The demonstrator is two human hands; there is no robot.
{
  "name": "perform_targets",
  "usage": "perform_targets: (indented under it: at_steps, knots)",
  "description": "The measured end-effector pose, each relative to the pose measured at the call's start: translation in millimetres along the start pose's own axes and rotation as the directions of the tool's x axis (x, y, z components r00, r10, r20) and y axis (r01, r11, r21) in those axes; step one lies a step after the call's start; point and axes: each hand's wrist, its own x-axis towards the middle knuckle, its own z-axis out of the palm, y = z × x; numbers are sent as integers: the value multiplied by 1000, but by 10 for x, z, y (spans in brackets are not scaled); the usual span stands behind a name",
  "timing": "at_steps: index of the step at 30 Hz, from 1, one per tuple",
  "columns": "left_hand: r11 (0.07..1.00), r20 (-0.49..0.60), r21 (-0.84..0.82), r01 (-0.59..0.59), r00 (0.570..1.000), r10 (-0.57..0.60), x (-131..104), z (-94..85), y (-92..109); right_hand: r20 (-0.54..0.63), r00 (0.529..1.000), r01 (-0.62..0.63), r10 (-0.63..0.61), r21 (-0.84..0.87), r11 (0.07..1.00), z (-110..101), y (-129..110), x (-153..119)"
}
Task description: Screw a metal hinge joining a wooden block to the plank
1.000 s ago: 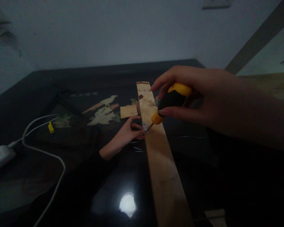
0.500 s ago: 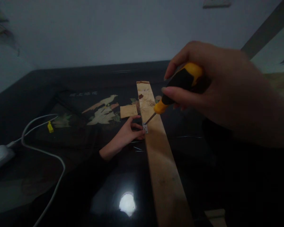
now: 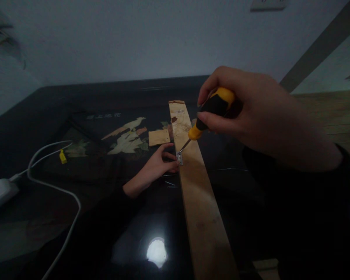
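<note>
My right hand (image 3: pixel 252 103) is wrapped round the yellow and black handle of a screwdriver (image 3: pixel 212 109), which slants down to the left. Its tip meets a small metal hinge (image 3: pixel 180 159) at the left edge of a long wooden plank (image 3: pixel 202 210). My left hand (image 3: pixel 154 166) pinches the hinge against that edge with thumb and fingers; part of the fingers is hidden beside the plank. The screw head under the tip is too small to make out.
A small square wooden piece (image 3: pixel 159 137) lies left of the plank. Thin screws or nails (image 3: pixel 171 184) lie near my left hand. A white cable (image 3: pixel 76 202) with a yellow tag (image 3: pixel 63 156) runs to a power strip (image 3: pixel 1 191) on the dark glossy table (image 3: pixel 84 171).
My right hand and the screwdriver handle have shifted left and slightly down, with the tip still at the hinge. My left hand stays in place.
</note>
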Motion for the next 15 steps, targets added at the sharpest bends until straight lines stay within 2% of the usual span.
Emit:
perform_targets:
  at_steps: [15]
  knots:
    - [1000,8,-11,-15,1000,15,11,-8,-18,7,999,35,-35,8,999,1,-3,4]
